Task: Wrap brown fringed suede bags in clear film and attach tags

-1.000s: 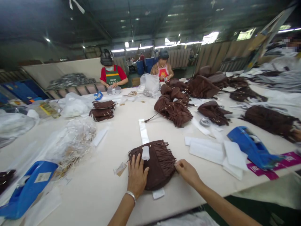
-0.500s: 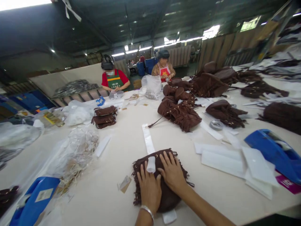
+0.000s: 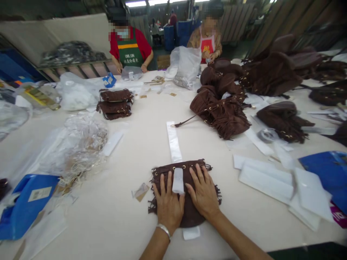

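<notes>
A dark brown fringed bag point(image 3: 191, 213) lies flat on the pale table before me, its gold eyelets along the far edge. My left hand point(image 3: 169, 204) presses on its left half with fingers stretched out, a bracelet at the wrist. On the right half rests my right hand point(image 3: 204, 191), fingers spread. Between the hands, a white strip point(image 3: 178, 180) is folded over the bag's top. Its long part point(image 3: 174, 142) runs away from me beyond the bag, and a short end point(image 3: 191, 233) shows under the near edge.
Several brown bags point(image 3: 221, 108) are heaped at the back right, with two folded ones point(image 3: 115, 104) at the back left. White sheets point(image 3: 267, 182) and a blue tape dispenser point(image 3: 325, 173) lie right; another blue dispenser point(image 3: 29, 202) and crumpled plastic point(image 3: 78, 141) lie left. Two people work opposite.
My view has tilted down and closer to the table. Both hands stay on the bag, pressed flat; the white strip between them now lies flatter and looks longer.
</notes>
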Available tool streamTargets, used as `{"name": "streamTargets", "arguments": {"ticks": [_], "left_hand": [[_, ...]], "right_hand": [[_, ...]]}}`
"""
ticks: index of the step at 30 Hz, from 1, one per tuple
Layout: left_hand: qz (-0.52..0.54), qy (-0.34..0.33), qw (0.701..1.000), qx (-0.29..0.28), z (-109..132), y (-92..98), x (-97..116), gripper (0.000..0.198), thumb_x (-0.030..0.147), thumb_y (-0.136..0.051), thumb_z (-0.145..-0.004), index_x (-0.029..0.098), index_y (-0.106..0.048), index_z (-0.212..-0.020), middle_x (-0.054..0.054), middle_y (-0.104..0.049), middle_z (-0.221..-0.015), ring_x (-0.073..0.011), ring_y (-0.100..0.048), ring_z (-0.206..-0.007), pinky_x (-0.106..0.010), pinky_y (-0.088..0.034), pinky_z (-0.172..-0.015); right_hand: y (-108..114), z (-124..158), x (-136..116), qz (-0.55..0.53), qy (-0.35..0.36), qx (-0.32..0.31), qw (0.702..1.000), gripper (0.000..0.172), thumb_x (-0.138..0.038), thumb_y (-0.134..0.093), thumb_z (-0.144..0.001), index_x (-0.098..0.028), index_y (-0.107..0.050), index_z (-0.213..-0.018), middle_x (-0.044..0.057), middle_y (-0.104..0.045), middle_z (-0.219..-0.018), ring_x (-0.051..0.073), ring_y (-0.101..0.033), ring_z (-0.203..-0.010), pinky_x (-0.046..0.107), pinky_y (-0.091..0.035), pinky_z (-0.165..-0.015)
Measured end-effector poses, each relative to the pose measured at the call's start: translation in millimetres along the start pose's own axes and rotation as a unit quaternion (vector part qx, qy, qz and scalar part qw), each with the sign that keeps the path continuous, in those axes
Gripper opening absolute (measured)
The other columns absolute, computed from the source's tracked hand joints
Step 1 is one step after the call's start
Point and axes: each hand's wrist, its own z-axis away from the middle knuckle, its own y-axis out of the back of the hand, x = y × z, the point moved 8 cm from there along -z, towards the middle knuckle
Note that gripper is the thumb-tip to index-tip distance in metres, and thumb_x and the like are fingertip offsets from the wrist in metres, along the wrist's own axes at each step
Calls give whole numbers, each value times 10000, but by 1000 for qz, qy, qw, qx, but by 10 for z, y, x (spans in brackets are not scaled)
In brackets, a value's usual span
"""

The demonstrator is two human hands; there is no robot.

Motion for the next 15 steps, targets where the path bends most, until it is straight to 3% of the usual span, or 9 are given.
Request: {"name": "streamTargets", "arguments": {"ticks": [4,8,10,12,15], "left_hand": [[5,-10,1000,26,45,59,14,629,374,-470,-929,270,-246,-1508,-74,-231,-1594,-350,-127,-1475,-689,-161,-1138],[3,-9,997,73,142,306,59,548,361,-477,-927,206,-397,-1447,-114,-305,-1565,-361,-188,-1459,-687,-190,-1136],[4,-22,994,107,311,440,120,467,316,-475,-930,158,-492,-1370,-139,-406,-1507,-340,-262,-1438,-648,-232,-1147],[13,-52,988,148,572,499,207,377,240,-482,-922,143,-564,-1277,-145,-545,-1381,-301,-404,-1365,-571,-326,-1133],[32,-105,968,225,1017,421,327,250,165,-512,-894,171,-650,-1102,-117,-692,-1127,-250,-621,-1117,-433,-497,-980]], "right_hand": [[83,-38,-2,28,20,1,999,585,-440,-430,-956,-169,-370,-1471,146,-251,-1571,374,-163,-1439,589,-224,-1104],[308,-384,-122,32,103,-22,994,609,-446,-480,-921,-132,-407,-1439,186,-409,-1477,366,-253,-1401,574,-162,-1118],[314,-589,-197,17,144,-81,986,620,-409,-506,-906,-131,-386,-1447,184,-475,-1420,337,-349,-1350,517,-205,-1106],[250,-749,-237,7,168,-142,975,554,-378,-523,-894,-132,-459,-1387,170,-584,-1286,302,-492,-1220,443,-308,-1037],[152,-898,-199,4,167,-165,972,387,-373,-520,-895,-136,-598,-1190,140,-660,-1095,268,-595,-1032,360,-402,-883]]}}
